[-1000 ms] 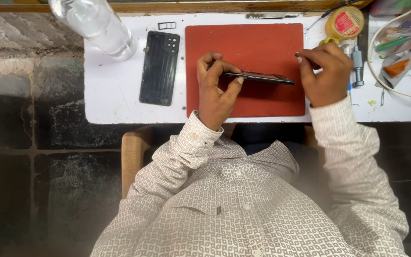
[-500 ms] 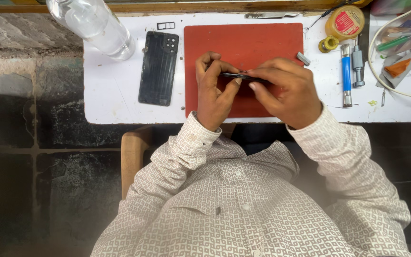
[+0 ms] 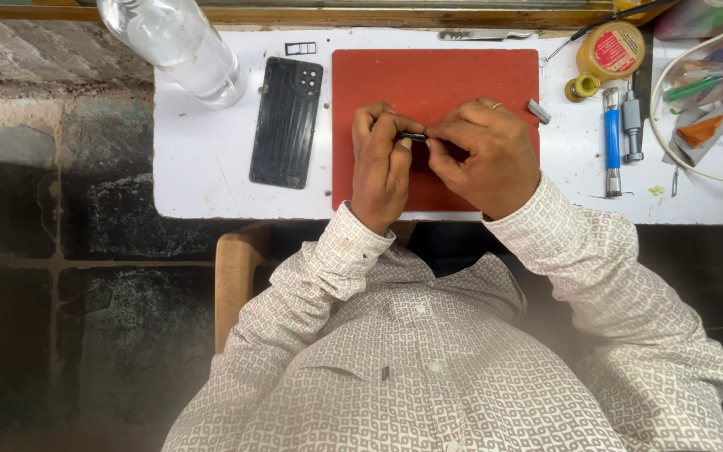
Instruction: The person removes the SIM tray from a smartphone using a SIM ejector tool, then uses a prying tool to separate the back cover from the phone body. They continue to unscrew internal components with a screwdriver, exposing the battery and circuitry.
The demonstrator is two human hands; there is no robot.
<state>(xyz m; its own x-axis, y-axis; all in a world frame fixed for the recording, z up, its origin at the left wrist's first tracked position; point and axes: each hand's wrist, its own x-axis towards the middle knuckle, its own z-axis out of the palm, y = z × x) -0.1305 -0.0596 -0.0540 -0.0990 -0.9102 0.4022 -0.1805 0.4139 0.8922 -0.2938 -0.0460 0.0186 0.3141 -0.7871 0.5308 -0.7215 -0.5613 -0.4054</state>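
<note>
Over red mat (image 3: 437, 79), thin dark part (image 3: 412, 136) pinched between left hand (image 3: 384, 167), right hand (image 3: 483, 155)

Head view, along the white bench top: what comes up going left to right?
Clear bottle → black phone back cover → red mat with left hand, then right hand, pinching a thin dark part → small grey piece → blue-handled tool → grey tool.

a thin dark phone part (image 3: 414, 136), edge-on and level, pinched above the red mat (image 3: 437, 75).
</note>
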